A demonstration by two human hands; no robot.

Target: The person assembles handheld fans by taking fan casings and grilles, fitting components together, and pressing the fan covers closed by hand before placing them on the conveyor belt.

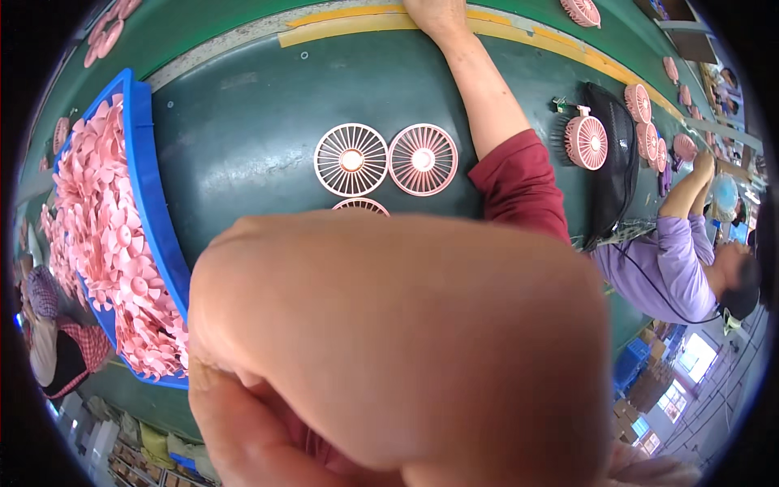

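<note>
My left hand (389,325) fills the lower middle, very close and blurred. Its fingers curl in toward the lower left, and whatever they may hold is hidden. From the right, my right arm in a maroon sleeve stretches to the table's far edge. The top of the picture cuts off my right hand (438,11) near the yellow tape, so its fingers do not show. Between the arms lie two round pink fan grilles, a left one (350,160) and a right one (423,159), side by side. A third pink grille (361,206) is mostly covered by my left hand.
At the left stands a blue bin (144,178) heaped with pink fan blades (114,219). A pink fan head (586,142) with a small circuit board lies on the right, beside a black bag (610,162). More fan heads (639,104) sit beyond, near a co-worker in purple (677,264).
</note>
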